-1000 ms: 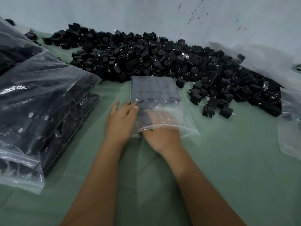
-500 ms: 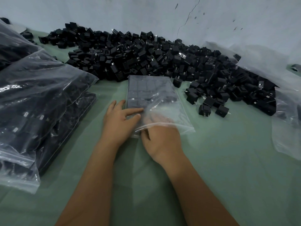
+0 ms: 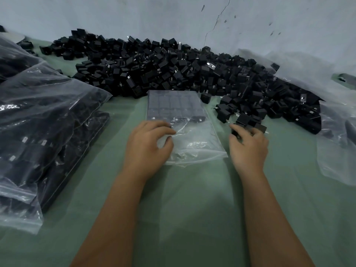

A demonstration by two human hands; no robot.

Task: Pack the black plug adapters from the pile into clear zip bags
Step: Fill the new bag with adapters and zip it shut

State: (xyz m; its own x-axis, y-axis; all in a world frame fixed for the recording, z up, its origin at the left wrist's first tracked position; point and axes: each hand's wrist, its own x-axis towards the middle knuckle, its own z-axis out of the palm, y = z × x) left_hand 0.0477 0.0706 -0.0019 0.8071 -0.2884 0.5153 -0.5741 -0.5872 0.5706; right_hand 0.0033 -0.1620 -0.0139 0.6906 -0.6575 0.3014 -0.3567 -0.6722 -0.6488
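Green cloth (image 3: 192,199) covers the tabletop in our single head view, and a pale, cracked wall (image 3: 173,20) stands along its far edge.

Item one: the pile of black plug adapters (image 3: 173,70), spread in a long band along the far edge, from the far left corner across to the right, where it thins into loose pieces near our right hand.

Item two: a clear zip bag (image 3: 185,130), lying flat at the middle of the tabletop just in front of the pile. Its far half holds adapters packed in neat rows; its near half is slack plastic with the mouth toward us.

Item three: our left hand (image 3: 148,145), resting on the left side of that bag, fingers curled and pinching the loose plastic near the packed rows.

Item four: our right hand (image 3: 248,147), just right of the bag and apart from it, at the near fringe of the pile. Its fingers curl around a loose adapter (image 3: 236,134); motion blur hides the finer detail of the hold.

Item five: filled zip bags (image 3: 44,120), stacked at the left edge, each stuffed with black adapters.

Item six: a large crumpled plastic sheet (image 3: 337,143) at the right edge, partly under the pile's right end.
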